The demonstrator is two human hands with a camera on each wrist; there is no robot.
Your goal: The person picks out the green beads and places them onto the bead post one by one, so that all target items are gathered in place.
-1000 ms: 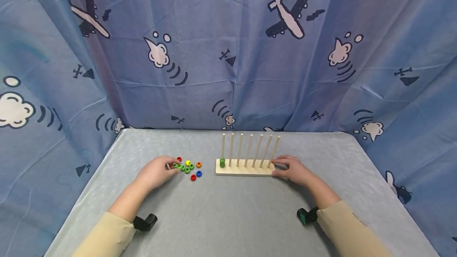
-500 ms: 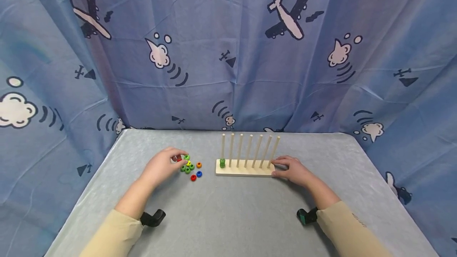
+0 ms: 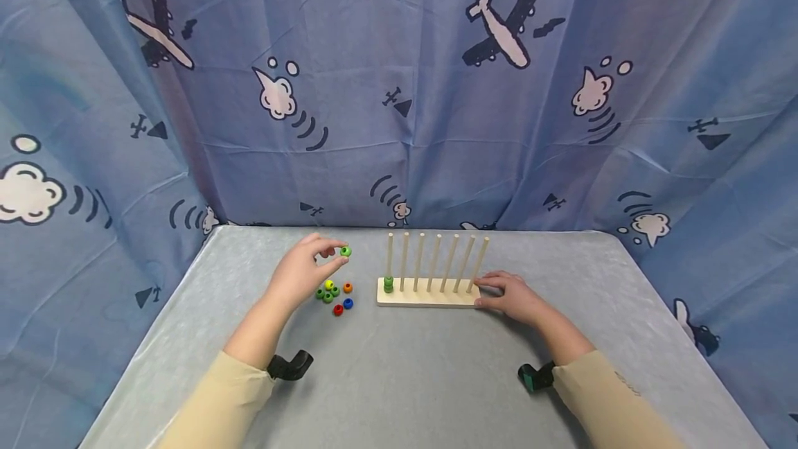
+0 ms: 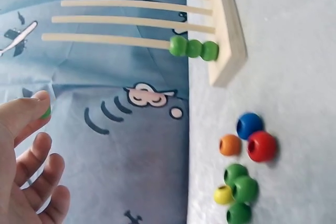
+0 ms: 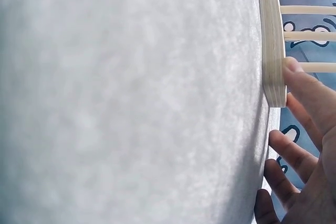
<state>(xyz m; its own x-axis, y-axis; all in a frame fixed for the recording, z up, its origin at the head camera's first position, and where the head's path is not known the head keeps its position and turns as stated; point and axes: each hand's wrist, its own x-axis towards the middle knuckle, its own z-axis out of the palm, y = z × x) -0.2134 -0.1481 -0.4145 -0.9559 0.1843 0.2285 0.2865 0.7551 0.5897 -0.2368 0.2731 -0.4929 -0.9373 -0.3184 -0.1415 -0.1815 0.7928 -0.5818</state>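
Observation:
My left hand (image 3: 300, 270) is raised above the table, pinching a green bead (image 3: 346, 251) between thumb and fingertips; in the left wrist view the thumb mostly covers it. To its right stands a wooden peg rack (image 3: 430, 301) with a row of upright pegs. Three green beads (image 4: 193, 49) are stacked at the foot of its leftmost peg. My right hand (image 3: 512, 296) holds the rack's right end, its thumb on the base and its index finger against the end. The other right fingers lie apart from the wood.
Loose beads lie on the table left of the rack: a blue bead (image 3: 348, 303), a red bead (image 3: 339, 310), an orange bead (image 3: 348, 287), a yellow bead (image 3: 329, 284) and three green beads (image 3: 327, 297). A blue patterned curtain (image 3: 349, 123) hangs behind the grey-covered table (image 3: 399, 380).
My left hand has picked a green bead from the loose group, lifted it and carried it rightward toward the rack. The right hand and the rack have stayed in place.

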